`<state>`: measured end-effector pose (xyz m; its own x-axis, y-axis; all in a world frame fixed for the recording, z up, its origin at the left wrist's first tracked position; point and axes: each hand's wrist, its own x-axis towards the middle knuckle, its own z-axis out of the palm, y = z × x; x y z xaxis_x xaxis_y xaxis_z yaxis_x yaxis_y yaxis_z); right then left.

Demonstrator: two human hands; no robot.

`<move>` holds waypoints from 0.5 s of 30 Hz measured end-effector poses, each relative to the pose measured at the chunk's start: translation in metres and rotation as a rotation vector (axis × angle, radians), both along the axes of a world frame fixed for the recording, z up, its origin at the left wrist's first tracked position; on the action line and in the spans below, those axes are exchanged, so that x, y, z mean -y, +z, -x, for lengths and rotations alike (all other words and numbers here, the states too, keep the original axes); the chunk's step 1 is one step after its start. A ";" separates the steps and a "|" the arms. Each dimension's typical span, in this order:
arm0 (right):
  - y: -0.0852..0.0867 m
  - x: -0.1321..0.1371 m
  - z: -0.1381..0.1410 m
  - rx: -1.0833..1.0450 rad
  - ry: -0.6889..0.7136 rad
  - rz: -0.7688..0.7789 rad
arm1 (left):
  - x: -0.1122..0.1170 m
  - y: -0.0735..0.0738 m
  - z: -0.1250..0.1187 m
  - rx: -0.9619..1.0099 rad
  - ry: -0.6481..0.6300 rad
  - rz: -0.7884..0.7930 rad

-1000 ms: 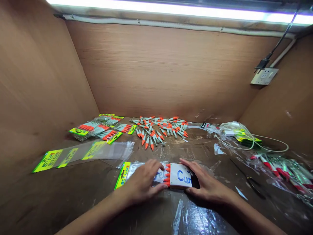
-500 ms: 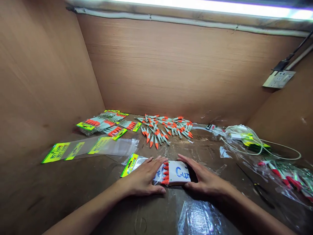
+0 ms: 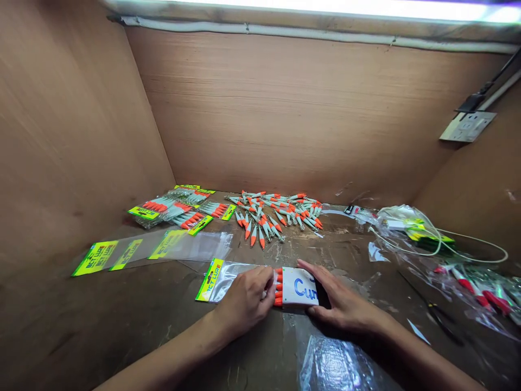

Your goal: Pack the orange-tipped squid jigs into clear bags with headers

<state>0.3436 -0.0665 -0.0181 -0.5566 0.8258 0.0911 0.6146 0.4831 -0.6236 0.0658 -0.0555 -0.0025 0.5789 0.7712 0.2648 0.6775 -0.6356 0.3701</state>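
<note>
A white block (image 3: 299, 289) with blue handwriting lies on the table, and several orange lure tips (image 3: 279, 287) stick out of its left side. My right hand (image 3: 336, 298) grips the block from the right, thumb in front and fingers behind. Against the orange tips, my left hand (image 3: 248, 296) is closed in a pinch at the end of a clear plastic bag (image 3: 234, 274); its fingertips are partly hidden. The bag carries a yellow-green header card (image 3: 210, 280) and lies flat, partly under the left hand.
A pile of loose orange-and-grey lures (image 3: 277, 212) lies by the back wall. Filled lure packs (image 3: 179, 209) are stacked at the left, behind flat bags (image 3: 134, 250). Pliers (image 3: 442, 320), a white cord (image 3: 476, 241) and red-headed lures (image 3: 476, 293) are at the right. Clear plastic (image 3: 337, 361) lies in front.
My left hand has gone from lying flat over the bag to a closed pinch by the lure tips. The bag's header has shifted slightly left. My right hand stays on the block.
</note>
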 end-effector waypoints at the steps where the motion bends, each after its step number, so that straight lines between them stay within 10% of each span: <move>1: 0.000 0.000 0.000 0.005 -0.005 -0.006 | 0.001 0.001 0.000 0.032 0.018 0.010; 15: 0.017 0.005 0.018 0.170 0.111 -0.213 | 0.001 0.001 -0.003 0.171 -0.159 0.151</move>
